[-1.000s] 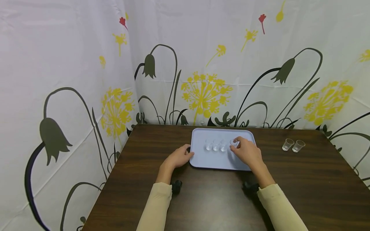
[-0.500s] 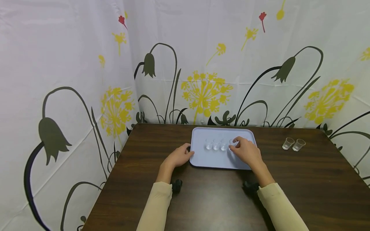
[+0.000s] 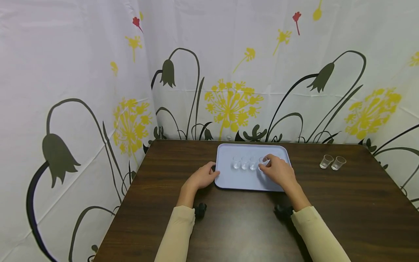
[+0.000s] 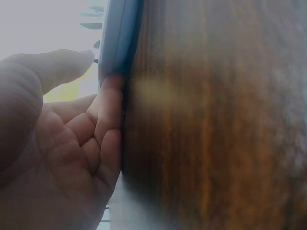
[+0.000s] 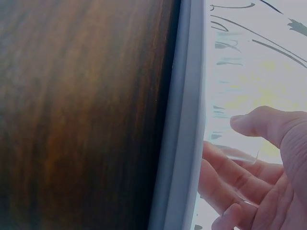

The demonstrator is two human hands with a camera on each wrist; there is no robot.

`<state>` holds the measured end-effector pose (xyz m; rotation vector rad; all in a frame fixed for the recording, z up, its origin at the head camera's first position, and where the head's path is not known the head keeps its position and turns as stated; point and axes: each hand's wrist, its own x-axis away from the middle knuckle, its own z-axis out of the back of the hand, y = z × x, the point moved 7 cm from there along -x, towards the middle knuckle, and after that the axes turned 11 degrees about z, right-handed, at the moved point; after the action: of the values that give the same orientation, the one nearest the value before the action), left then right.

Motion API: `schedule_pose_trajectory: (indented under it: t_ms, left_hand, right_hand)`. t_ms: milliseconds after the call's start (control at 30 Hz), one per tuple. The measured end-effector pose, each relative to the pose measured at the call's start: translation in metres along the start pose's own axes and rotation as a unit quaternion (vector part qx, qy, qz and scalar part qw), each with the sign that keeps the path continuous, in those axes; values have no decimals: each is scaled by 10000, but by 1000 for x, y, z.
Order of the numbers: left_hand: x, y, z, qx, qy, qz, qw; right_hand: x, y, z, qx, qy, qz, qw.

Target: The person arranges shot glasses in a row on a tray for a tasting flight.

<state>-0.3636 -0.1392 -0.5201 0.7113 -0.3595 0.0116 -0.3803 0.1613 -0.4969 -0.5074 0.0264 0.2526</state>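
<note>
Compared with a second ago, your right hand (image 3: 279, 171), over the right half of the tray (image 3: 242, 181), has edged slightly left, taking with it the clear cup (image 3: 263, 160) it pinches between thumb and fingers; the gap to the row of three clear cups (image 3: 244, 163) near the tray's middle has narrowed a little. That right grip is narrow, holding the cup by its sides at the end of the row. Your left hand (image 3: 201, 176) has stayed at the tray's left edge, its grip wide, fingers resting against the outer side and thumb standing apart. The pair of clear cups (image 3: 338, 163) remains on the table (image 3: 235, 225), well to the right of the tray. All the cups are see-through, with round rims and sides tapering to narrower bases; whether glass or plastic, you can't tell. The tray is a smooth, pale blue-lilac rectangle with rounded corners and a raised rim. Beneath it the table shows dark brown wood grain, and behind it hangs creased white fabric (image 3: 209, 40) printed with yellow blossoms and drooping grey-green bellflowers.
</note>
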Motion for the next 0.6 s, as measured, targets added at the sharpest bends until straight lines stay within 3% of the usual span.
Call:
schedule_pose_trajectory:
  t_ms: [467, 600]
  left_hand:
    - [-3, -3, -1, -23, -31, -244, 9997]
    - [-1, -1, 0, 31, -63, -105, 9999]
  right_hand:
    - [0, 1, -2, -15, -122, -54, 9999]
    - [0, 1, -3, 6, -151, -5, 9999]
